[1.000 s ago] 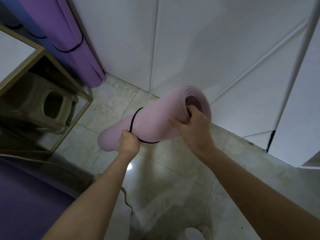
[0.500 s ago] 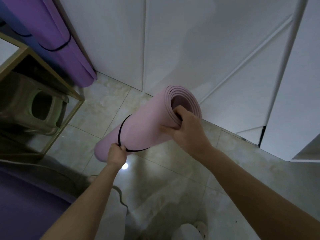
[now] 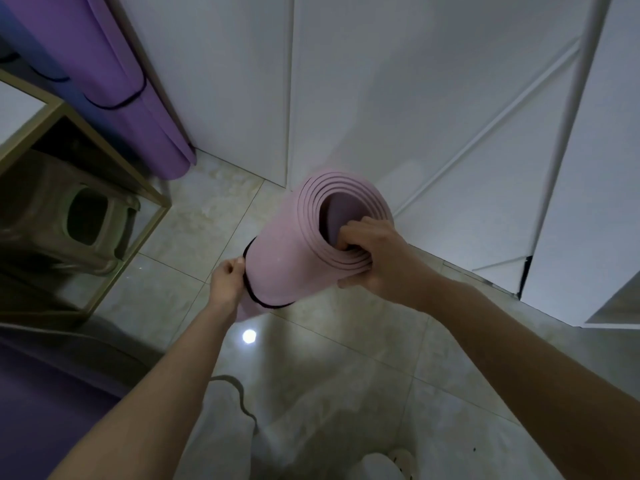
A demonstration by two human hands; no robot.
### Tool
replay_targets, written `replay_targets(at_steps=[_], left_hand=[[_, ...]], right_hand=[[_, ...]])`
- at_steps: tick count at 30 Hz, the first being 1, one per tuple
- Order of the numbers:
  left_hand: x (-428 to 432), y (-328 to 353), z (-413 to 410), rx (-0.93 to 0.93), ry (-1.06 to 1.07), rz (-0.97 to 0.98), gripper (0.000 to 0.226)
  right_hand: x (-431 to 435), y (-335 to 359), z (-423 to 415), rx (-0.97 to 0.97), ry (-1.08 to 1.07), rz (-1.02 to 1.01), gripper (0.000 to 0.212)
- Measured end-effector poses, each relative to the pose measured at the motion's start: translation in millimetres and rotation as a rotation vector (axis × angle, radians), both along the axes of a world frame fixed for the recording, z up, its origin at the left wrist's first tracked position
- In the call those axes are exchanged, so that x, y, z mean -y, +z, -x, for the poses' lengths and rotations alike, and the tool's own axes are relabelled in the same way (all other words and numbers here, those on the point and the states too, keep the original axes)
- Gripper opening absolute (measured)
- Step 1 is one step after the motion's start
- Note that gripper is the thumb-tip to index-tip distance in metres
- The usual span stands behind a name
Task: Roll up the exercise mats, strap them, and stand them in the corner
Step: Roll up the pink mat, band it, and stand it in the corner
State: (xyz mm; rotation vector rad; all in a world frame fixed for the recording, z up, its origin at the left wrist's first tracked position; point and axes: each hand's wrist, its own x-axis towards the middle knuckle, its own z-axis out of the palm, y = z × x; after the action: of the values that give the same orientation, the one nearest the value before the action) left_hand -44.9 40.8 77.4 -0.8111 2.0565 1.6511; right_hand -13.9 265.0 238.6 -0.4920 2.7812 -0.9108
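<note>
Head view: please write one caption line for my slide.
Right hand grips the pink mat by its open end; left hand pinches the strap.

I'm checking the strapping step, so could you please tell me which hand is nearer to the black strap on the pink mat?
Left. The left hand holds the strap at the lower end of the mat; the right hand grips the rolled upper end, away from it.

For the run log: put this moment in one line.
pink mat: rolled | left hand: pinches black strap | right hand: grips mat end
</note>
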Motion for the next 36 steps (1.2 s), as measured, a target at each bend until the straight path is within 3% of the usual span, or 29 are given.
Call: replay_targets(at_steps=[4,7,11,13,15,21,30,33,36], left_hand=[[0,-9,-16,0.032,-0.038,0.118,0.036],[-3,-13,-26,0.036,-0.003,0.177,0.033],[-17,-4,-43,0.025,0.012,0.236,0.022],[-25,-3,-50,-0.015,0.021,0.229,0.016],[-27,-4,-53,-0.039,0.016,0.223,0.011],[-13,-8,-53,-0.027,-0.114,0.278,0.004],[7,-7,-26,0.010,-0.188,0.356,0.014],[11,-10,-19,0.097,-0.361,0.415,0.015],[28,-18,-7,0.133,-0.532,0.589,0.024]], right_hand=[[15,-12,-7,0.065,-0.046,-0.003,0.047],[31,-6,-9,0.244,-0.122,-0.100,0.054],[49,0,0,0.480,-0.542,-0.003,0.081],[47,-4,8,0.508,-0.672,-0.028,0.077],[43,-8,12,0.538,-0.676,-0.076,0.068],[43,-13,5,0.569,-0.661,0.058,0.046],[32,-7,-17,0.522,-0.531,0.124,0.047],[31,-7,-18,0.526,-0.479,0.144,0.051],[26,-3,-12,0.462,-0.433,0.152,0.039]])
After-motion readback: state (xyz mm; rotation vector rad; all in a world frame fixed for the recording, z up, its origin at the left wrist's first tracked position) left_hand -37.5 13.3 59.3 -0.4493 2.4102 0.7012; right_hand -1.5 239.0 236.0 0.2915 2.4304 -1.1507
